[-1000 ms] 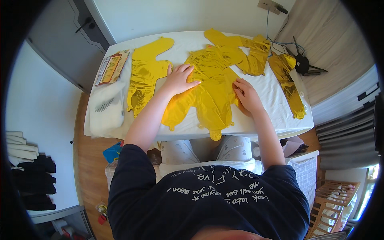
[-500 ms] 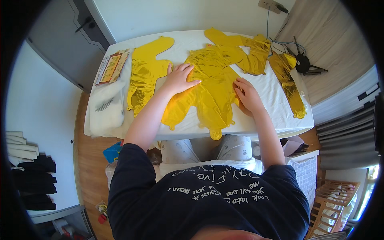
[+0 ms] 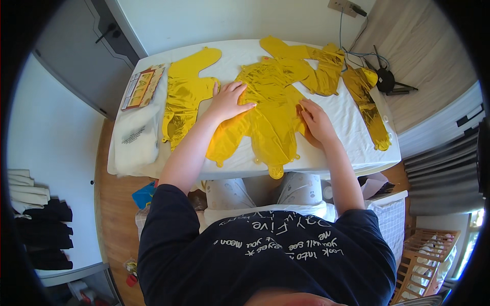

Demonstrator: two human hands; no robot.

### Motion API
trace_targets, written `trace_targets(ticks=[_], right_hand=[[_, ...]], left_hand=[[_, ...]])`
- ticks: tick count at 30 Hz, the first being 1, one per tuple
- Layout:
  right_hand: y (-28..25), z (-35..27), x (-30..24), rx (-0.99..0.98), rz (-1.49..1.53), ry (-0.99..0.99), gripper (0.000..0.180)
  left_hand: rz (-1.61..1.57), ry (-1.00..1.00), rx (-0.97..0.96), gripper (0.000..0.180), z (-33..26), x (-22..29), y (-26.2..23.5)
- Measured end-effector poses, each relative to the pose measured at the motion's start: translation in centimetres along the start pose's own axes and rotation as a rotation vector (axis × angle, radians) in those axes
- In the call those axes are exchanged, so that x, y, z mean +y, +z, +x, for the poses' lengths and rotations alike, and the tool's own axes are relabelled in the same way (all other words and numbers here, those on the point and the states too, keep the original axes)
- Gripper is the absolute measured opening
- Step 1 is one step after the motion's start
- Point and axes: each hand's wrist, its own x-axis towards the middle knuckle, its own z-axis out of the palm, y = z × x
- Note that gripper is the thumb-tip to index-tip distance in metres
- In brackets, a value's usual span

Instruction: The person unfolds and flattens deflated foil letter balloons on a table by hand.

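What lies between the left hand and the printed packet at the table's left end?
In the head view, a wrinkled gold foil piece lies between the left hand and the printed packet, spread on the white tablecloth.

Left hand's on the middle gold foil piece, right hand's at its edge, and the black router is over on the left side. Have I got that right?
Not quite: the black router is on the right side, as the head view shows. The left hand is on the middle gold foil piece, and the right hand is at its edge.
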Motion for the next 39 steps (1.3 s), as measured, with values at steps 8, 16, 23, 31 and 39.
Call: trace_targets(ticks=[8,16,23,31,39], right_hand=[[-1.9,2.9,0.2,0.108,0.558,0.396,0.044],[-0.8,12.3,3.4,0.199,1.539,0.904,0.051],[2.1,15.8,-0.3,0.288,1.489,0.978,0.048],[3.8,19.0,0.2,0.258,1.316,1.047,0.032],[4.6,21.7,2.4,0.014,0.634,0.995,0.028]], left_hand=[[-0.025,-0.022,-0.006,0.09,-0.9,-1.1,0.1],[-0.018,0.015,0.032,0.089,-0.2,-2.2,0.1],[-0.013,0.03,0.054,0.088,-0.4,-3.7,-0.6],[-0.042,0.039,0.062,0.087,-0.6,-4.7,-0.3],[-0.045,0.049,0.085,0.088,-1.3,-5.5,-0.2]])
